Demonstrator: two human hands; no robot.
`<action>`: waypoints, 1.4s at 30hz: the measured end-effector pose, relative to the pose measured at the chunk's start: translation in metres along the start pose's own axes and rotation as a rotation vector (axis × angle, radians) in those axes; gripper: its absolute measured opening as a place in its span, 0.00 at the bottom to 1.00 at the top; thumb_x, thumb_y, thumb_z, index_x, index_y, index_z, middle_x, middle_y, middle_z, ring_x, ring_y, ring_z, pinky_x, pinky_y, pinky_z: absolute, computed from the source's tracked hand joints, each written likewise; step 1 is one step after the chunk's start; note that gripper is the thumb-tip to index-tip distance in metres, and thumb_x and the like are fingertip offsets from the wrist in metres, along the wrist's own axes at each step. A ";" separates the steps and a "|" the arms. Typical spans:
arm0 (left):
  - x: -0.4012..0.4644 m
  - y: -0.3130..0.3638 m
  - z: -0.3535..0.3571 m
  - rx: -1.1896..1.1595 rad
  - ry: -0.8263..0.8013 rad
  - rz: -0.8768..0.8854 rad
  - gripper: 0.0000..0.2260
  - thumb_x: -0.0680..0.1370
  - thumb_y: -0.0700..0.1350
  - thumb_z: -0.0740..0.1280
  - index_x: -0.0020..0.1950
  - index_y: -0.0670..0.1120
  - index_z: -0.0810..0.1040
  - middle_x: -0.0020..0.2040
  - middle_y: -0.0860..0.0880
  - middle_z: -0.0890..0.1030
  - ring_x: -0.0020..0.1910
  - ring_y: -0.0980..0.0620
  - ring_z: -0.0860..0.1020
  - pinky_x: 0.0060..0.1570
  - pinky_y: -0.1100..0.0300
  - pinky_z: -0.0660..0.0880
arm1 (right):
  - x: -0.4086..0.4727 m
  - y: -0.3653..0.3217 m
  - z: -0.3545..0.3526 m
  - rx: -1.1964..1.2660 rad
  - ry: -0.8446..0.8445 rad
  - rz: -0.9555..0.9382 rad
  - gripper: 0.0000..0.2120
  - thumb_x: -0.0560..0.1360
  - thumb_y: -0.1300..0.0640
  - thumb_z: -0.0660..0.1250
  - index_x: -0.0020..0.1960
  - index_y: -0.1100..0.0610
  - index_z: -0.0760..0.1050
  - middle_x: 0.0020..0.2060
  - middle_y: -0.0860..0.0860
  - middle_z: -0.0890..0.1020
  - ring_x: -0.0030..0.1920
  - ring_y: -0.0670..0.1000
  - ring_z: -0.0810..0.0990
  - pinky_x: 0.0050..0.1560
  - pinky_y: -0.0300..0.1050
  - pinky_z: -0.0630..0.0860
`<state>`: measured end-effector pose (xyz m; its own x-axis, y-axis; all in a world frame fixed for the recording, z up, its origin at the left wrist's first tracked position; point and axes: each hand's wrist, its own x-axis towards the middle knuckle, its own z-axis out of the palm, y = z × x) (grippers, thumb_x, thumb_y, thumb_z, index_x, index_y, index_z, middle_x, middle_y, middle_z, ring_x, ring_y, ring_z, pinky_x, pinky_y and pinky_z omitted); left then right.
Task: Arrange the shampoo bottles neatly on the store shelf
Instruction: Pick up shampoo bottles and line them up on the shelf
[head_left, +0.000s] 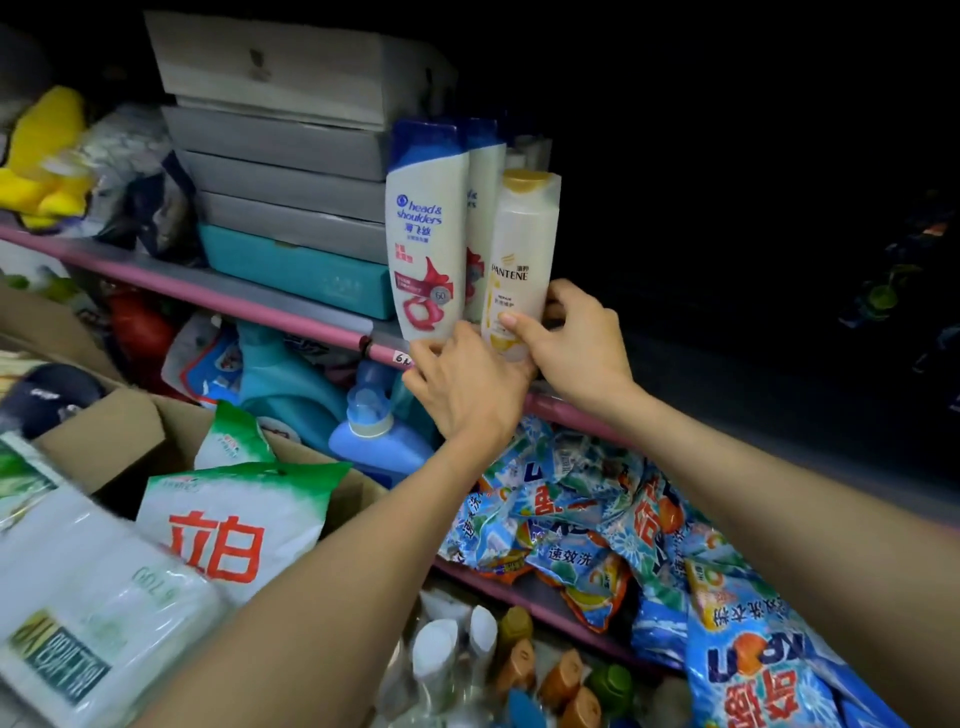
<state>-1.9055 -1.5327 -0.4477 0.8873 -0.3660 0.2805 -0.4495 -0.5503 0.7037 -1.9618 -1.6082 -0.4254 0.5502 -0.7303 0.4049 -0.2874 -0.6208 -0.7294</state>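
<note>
A cardboard box (109, 447) at lower left holds white and green bags (234, 525) printed with large red characters, beside a wrapped pack (88, 608) in clear plastic. On the lower shelf (524, 587) a heap of blue detergent packets (597, 525) spills toward the right, next to blue jugs (379, 441) with pale caps. Beneath, small bottles (519, 660) with brown, white and green caps stand crowded together. On the upper shelf (218, 296), edged in pink, grey flat boxes (291, 171) are stacked on a teal box (296, 270), with a yellow soft toy (47, 156) at far left.

Just right of that stack stand the shampoo bottles. A tall white bottle (427, 228) with a blue cap and a red swirl on its label is upright at the shelf's front edge, a matching second bottle (485, 208) close behind it. Touching them on the right is a shorter cream bottle (522, 249) with a gold cap. The left hand (467, 389) reaches up with fingers at the base of the tall white bottle, though whether it grips cannot be told. The right hand (576, 338) holds the lower part of the cream bottle, thumb across its front and fingers curled behind.
</note>
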 end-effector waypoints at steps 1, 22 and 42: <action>0.002 -0.002 -0.001 -0.001 0.000 -0.001 0.18 0.70 0.59 0.66 0.52 0.48 0.74 0.50 0.45 0.77 0.59 0.44 0.64 0.53 0.51 0.59 | 0.000 0.000 0.003 0.019 -0.006 -0.003 0.16 0.71 0.47 0.71 0.56 0.53 0.77 0.49 0.49 0.84 0.46 0.49 0.83 0.48 0.51 0.81; 0.007 -0.010 -0.008 0.018 -0.029 0.034 0.17 0.71 0.58 0.66 0.54 0.48 0.75 0.45 0.51 0.69 0.58 0.46 0.63 0.50 0.54 0.56 | -0.010 0.005 0.013 0.184 -0.087 -0.001 0.15 0.74 0.53 0.71 0.59 0.55 0.76 0.51 0.49 0.84 0.46 0.41 0.83 0.45 0.34 0.80; -0.109 -0.104 -0.032 -0.217 -0.558 -0.027 0.03 0.76 0.42 0.65 0.44 0.48 0.78 0.35 0.55 0.78 0.38 0.53 0.77 0.36 0.66 0.70 | -0.159 0.018 0.006 -0.089 -0.182 -0.080 0.12 0.74 0.62 0.63 0.57 0.56 0.76 0.51 0.51 0.80 0.53 0.50 0.78 0.57 0.43 0.72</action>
<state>-1.9520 -1.4118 -0.5305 0.6835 -0.7251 -0.0836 -0.3438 -0.4209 0.8394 -2.0495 -1.5014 -0.5057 0.7042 -0.6194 0.3470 -0.3012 -0.7032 -0.6440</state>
